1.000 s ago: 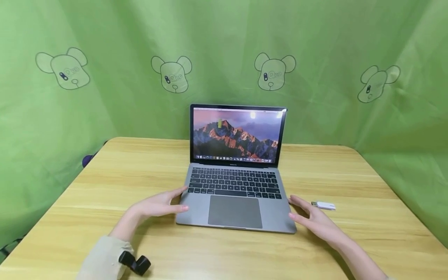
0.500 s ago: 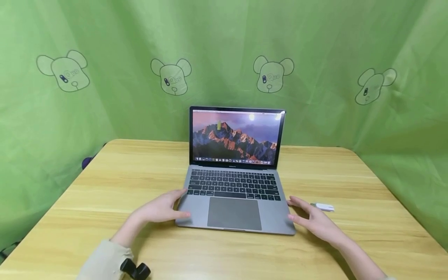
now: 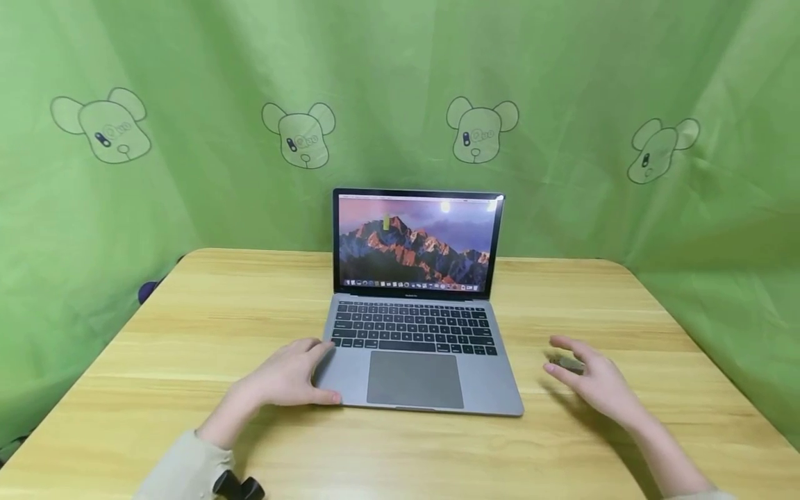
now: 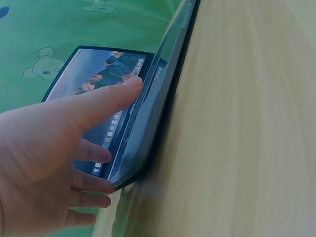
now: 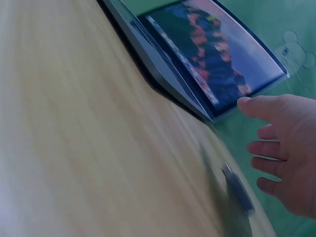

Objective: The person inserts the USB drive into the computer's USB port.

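A grey laptop (image 3: 414, 378) stands unfolded on the table, its screen lit with a mountain picture. My left hand (image 3: 284, 375) is at the laptop's front left corner, fingers along the left side and thumb by the front edge. In the left wrist view, the left hand's fingers (image 4: 94, 181) are loosely extended beside that corner. To the right of the laptop, my right hand (image 3: 598, 389) hovers with thumb and fingers apart, holding nothing. A USB stick (image 5: 238, 190) lies on the table below it; in the head view the hand partly covers this stick (image 3: 570, 364).
The wooden table (image 3: 237, 292) has rounded far corners. A green curtain (image 3: 400, 62) with bear-head drawings hangs behind and at both sides. A black wrist device (image 3: 239, 486) sits at the left sleeve (image 3: 187, 465).
My right hand has left the laptop's right edge and moved right, over the USB stick. My left hand has slid slightly nearer the front corner. The laptop stays in place.
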A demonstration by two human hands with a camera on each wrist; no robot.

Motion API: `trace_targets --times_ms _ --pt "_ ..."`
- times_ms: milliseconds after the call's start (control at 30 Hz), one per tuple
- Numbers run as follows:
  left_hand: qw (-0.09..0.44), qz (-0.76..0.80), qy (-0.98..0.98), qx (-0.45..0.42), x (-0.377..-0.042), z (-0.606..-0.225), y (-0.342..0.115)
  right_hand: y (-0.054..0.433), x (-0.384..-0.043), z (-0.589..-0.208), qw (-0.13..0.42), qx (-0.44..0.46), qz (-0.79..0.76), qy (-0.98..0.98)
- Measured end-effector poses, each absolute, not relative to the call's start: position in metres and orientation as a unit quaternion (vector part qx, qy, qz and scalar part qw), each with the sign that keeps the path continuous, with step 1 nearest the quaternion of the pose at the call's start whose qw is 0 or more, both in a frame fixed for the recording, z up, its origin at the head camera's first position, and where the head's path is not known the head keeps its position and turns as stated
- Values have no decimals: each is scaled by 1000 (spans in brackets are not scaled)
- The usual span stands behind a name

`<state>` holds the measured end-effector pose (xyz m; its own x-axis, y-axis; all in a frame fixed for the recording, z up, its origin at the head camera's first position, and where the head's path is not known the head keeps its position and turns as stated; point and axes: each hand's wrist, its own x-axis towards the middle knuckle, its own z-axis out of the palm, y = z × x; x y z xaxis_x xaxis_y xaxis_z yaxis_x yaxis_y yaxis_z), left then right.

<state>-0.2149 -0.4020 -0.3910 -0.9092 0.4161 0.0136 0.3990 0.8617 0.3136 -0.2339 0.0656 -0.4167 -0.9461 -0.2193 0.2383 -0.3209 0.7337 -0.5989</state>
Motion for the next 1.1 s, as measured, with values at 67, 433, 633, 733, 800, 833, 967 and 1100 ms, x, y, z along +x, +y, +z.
trace_targets --times_ms 67,433,633,733,800,833,967,1100 --pt "24 145 967 210 -214 -391 -402 74 -235 -416 82 139 331 -930" --pt "4 75 975 209 -213 -393 -404 104 -244 -420 55 118 293 -947" --pt "-9 46 974 223 -214 -396 -405 109 -247 -424 45 133 259 -956" --pt "-14 36 973 228 -215 -397 -406 110 -249 -426 44 141 256 -955" --pt "-17 32 973 230 -215 -397 -406 111 -250 -427 46 146 258 -954" --pt "-18 31 972 231 -215 -397 -407 112 -250 -427 46 149 259 -953" --pt "-20 31 972 233 -215 -397 -407 113 -253 -428 46 153 264 -951" --pt "-20 31 972 232 -215 -396 -407 113 -256 -430 49 158 265 -950"
